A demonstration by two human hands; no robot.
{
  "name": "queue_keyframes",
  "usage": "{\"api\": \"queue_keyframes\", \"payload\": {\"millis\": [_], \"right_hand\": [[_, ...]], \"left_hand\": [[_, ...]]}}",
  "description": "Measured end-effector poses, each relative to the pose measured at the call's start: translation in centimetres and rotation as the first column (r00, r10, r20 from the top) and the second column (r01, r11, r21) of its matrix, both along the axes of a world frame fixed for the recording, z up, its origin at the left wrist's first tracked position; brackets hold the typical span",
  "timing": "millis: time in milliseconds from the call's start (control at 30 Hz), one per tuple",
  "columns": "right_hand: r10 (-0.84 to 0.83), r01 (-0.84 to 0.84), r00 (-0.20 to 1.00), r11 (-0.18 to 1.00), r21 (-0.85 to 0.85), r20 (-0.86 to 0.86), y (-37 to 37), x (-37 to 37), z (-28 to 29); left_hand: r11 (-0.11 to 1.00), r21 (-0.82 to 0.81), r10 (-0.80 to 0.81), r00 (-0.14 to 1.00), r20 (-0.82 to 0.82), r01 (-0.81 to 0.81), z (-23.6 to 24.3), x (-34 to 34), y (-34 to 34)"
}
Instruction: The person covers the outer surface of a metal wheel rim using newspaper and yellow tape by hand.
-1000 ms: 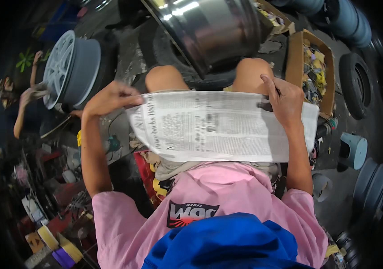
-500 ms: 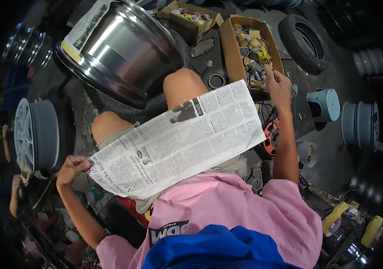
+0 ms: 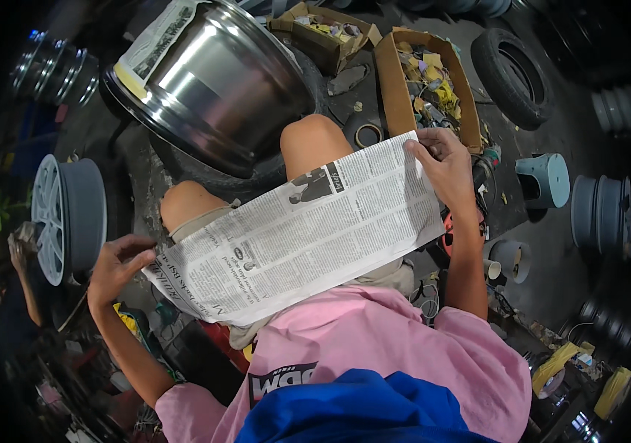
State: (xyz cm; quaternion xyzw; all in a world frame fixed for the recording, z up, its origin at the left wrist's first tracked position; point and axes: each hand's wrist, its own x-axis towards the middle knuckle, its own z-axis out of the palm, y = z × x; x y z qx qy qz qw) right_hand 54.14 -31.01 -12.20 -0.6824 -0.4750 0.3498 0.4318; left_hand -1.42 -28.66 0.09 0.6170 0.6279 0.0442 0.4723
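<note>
A folded sheet of newspaper (image 3: pixel 308 229) lies slanted across my lap and knees, its right end higher. At its upper right corner my right hand (image 3: pixel 447 168) is closed, with thumb and fingers pinching the edge. My left hand (image 3: pixel 117 267) is at the sheet's left end, thumb and forefinger apart, the tips close to the paper's edge. Whether they touch it is hard to make out. Beyond my knees a shiny metal wheel rim (image 3: pixel 219 85) rests tilted on a tire (image 3: pixel 256 177). Newspaper with yellowish tape (image 3: pixel 134 80) covers part of the rim's left side.
Two cardboard boxes of scraps stand ahead, the nearer one (image 3: pixel 396 88) beside a tape roll (image 3: pixel 368 135). A tire (image 3: pixel 511 77), a light-blue stool-like object (image 3: pixel 544 181) and grey rims (image 3: pixel 602 214) are at right. Another person's hand (image 3: pixel 18 251) is by a spoked wheel (image 3: pixel 71 218) at left.
My right hand has come down from beside the box onto the newspaper's upper right corner. My left thumb and fingers have parted at the left end. The view has shifted slightly.
</note>
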Motion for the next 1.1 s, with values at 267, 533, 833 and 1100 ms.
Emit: {"api": "queue_keyframes", "payload": {"millis": [267, 533, 833, 1100], "right_hand": [[-0.131, 0.111, 0.967, 0.989, 0.103, 0.218, -1.7, -2.1, 1.3], [-0.104, 0.097, 0.98, 0.994, 0.048, 0.171, -1.8, -1.3, -0.1], [-0.092, 0.099, 0.99, 0.993, -0.059, 0.107, -1.7, -1.3, 0.4], [-0.06, 0.055, 0.961, 0.998, 0.026, 0.268, -2.4, -1.7, 1.5]], "left_hand": [[0.924, 0.337, -0.25, 0.954, 0.168, 0.182, -1.7, 16.0, 2.3], [0.809, 0.307, -0.541, 0.839, 0.056, 0.501, -5.2, 19.9, 4.4], [0.848, 0.272, -0.493, 0.866, 0.086, 0.455, -4.3, 20.0, 3.7], [0.859, 0.264, -0.48, 0.869, 0.122, 0.438, -4.4, 20.2, 3.0]]}}
